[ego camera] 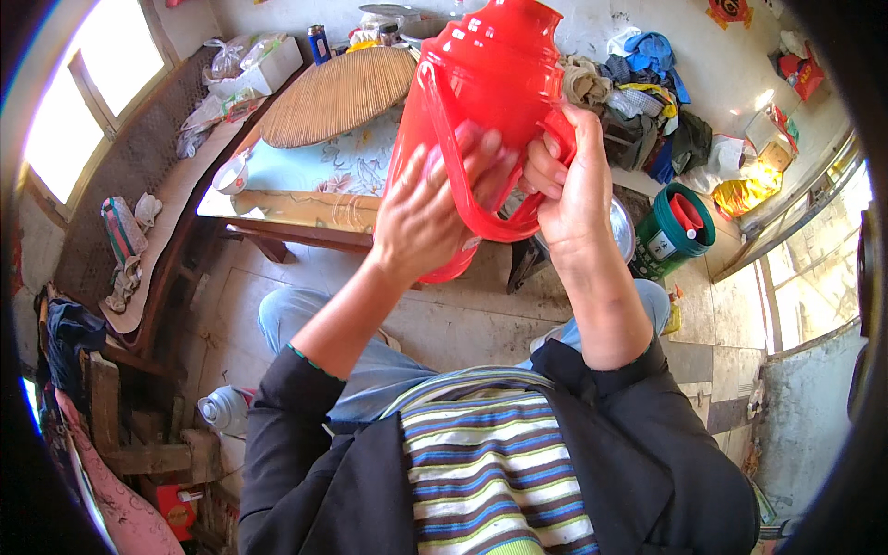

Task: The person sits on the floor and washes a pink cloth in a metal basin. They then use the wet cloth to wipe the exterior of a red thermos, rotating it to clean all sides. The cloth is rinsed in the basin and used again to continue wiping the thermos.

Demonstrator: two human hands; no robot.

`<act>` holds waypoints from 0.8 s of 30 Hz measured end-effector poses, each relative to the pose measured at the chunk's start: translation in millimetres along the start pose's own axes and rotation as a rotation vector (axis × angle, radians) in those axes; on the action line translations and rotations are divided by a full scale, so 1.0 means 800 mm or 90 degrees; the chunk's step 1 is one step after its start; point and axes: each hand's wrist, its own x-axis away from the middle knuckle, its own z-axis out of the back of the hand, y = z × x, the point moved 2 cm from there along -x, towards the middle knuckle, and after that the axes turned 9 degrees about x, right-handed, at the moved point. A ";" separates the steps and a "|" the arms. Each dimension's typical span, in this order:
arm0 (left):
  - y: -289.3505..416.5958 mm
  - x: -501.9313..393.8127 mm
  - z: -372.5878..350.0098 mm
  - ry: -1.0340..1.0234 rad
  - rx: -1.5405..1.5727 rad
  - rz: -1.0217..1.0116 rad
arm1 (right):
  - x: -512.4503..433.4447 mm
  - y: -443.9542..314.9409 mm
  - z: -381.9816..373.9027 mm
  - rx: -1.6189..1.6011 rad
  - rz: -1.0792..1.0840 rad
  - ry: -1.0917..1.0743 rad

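A red plastic thermos flask [485, 69] is held up, tilted, in front of me at the top middle of the view. My right hand [572, 170] is closed around its side handle, thumb on top. Against the flask's body lies my left hand [433, 208], fingers spread, behind the hanging red carrying loop [451, 149]. Something pinkish, blurred, shows under the left fingers; what it is I cannot tell. The flask's top is partly cut by the picture's edge.
Beyond the flask stands a low table [291, 208] with a round woven mat [340, 97] and a white bowl [231, 176]. A green bucket [673, 232] is at the right, near a metal basin [621, 229]. A grey flask [225, 409] lies at the lower left.
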 end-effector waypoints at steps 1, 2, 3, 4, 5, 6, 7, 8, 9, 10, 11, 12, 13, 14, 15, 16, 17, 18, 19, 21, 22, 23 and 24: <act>-0.004 -0.016 0.010 0.009 0.008 -0.008 | -0.001 -0.001 0.000 -0.001 -0.006 -0.003; -0.001 -0.025 0.010 0.012 0.022 0.031 | -0.001 -0.002 0.002 -0.002 -0.012 -0.007; 0.006 -0.024 0.009 0.014 -0.014 0.035 | -0.001 -0.003 0.001 -0.005 -0.018 -0.013; 0.015 -0.020 0.008 0.017 -0.050 0.038 | 0.000 -0.005 0.000 -0.007 -0.033 -0.024; 0.020 -0.017 0.008 0.019 -0.086 0.042 | 0.000 -0.003 -0.001 -0.001 -0.031 -0.029; 0.019 -0.010 0.002 0.013 -0.077 0.001 | 0.000 -0.002 0.000 0.006 -0.027 -0.030; 0.021 -0.006 0.000 0.001 -0.081 -0.006 | -0.001 -0.001 0.001 0.013 -0.024 -0.030; 0.025 -0.002 -0.002 -0.011 -0.084 -0.013 | -0.001 -0.001 0.003 0.004 -0.024 -0.029; 0.027 0.003 -0.001 -0.024 -0.091 -0.019 | -0.003 0.000 0.003 -0.007 -0.025 -0.031; 0.028 0.008 -0.001 -0.034 -0.112 -0.033 | -0.003 0.000 0.003 -0.018 -0.027 -0.032; 0.028 0.021 -0.005 -0.050 -0.113 -0.063 | -0.002 0.001 0.005 -0.016 -0.019 -0.034; 0.027 0.037 -0.009 -0.066 -0.118 -0.094 | -0.001 -0.001 0.004 -0.018 -0.011 -0.039; 0.025 0.052 -0.014 -0.079 -0.121 -0.126 | -0.002 -0.003 0.004 -0.018 0.000 -0.042; 0.023 0.064 -0.015 -0.080 -0.096 -0.129 | 0.002 -0.005 0.002 0.018 0.003 -0.028; 0.018 0.076 -0.022 -0.064 -0.076 -0.120 | 0.002 -0.007 0.000 0.016 0.013 -0.033; 0.013 0.090 -0.027 -0.052 -0.057 -0.110 | 0.004 -0.006 -0.003 0.013 0.020 -0.039; 0.009 0.101 -0.031 -0.041 -0.038 -0.100 | 0.006 -0.006 -0.004 0.009 0.027 -0.046; 0.011 0.096 -0.023 0.010 -0.026 -0.099 | 0.005 -0.007 -0.003 0.000 0.019 -0.047; 0.014 0.096 -0.019 0.014 -0.026 -0.094 | 0.002 -0.009 -0.001 -0.010 0.012 -0.048; 0.022 0.099 -0.011 0.021 -0.030 -0.082 | 0.000 -0.010 0.003 -0.009 0.007 -0.047; 0.024 0.100 -0.009 0.014 0.001 -0.086 | 0.000 -0.010 0.005 0.001 0.010 -0.045; 0.025 0.100 -0.009 0.011 0.023 -0.088 | -0.001 -0.010 0.005 0.011 0.012 -0.043; 0.027 0.103 -0.010 0.007 0.049 -0.087 | 0.001 -0.009 0.005 0.015 0.018 -0.030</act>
